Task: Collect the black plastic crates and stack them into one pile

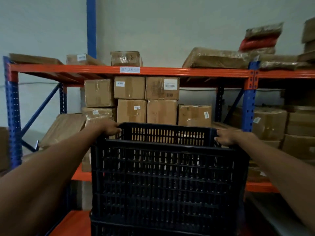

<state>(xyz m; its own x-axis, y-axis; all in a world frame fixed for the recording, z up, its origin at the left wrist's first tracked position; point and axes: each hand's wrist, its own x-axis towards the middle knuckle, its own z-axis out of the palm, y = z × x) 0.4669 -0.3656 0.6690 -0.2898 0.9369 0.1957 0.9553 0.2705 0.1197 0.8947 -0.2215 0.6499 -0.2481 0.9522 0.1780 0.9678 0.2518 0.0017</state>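
Forearms enter from both lower corners and reach forward to the black plastic crate (167, 176), which fills the lower centre of the view, directly in front of the rack.

Crate: black, rectangular, open-topped. All visible walls are perforated with rows of narrow vertical slots between horizontal ribs; a solid rim runs round the top. It stands upright with the open side facing up. Its long axis runs left to right across the view, so one long wall faces the camera and the short ends point left and right. It sits on a lower black crate (153, 229), of which only the top rim and a strip of wall show at the bottom edge.

Left hand (110, 128): closed round the rim at the left short end, near the far corner, fingers curled over the edge.
Right hand (227, 137): gripping the rim at the right short end, near the far corner, fingers curled over it.

Behind the crate stands a rack with blue uprights (12, 108) and orange beams (204, 71). Cardboard boxes (131, 110) are stacked on its shelves; a white label (129, 69) is fixed to the upper beam. A red and brown wrapped bundle (260, 38) lies on the top level at right, against the pale wall (170, 23)
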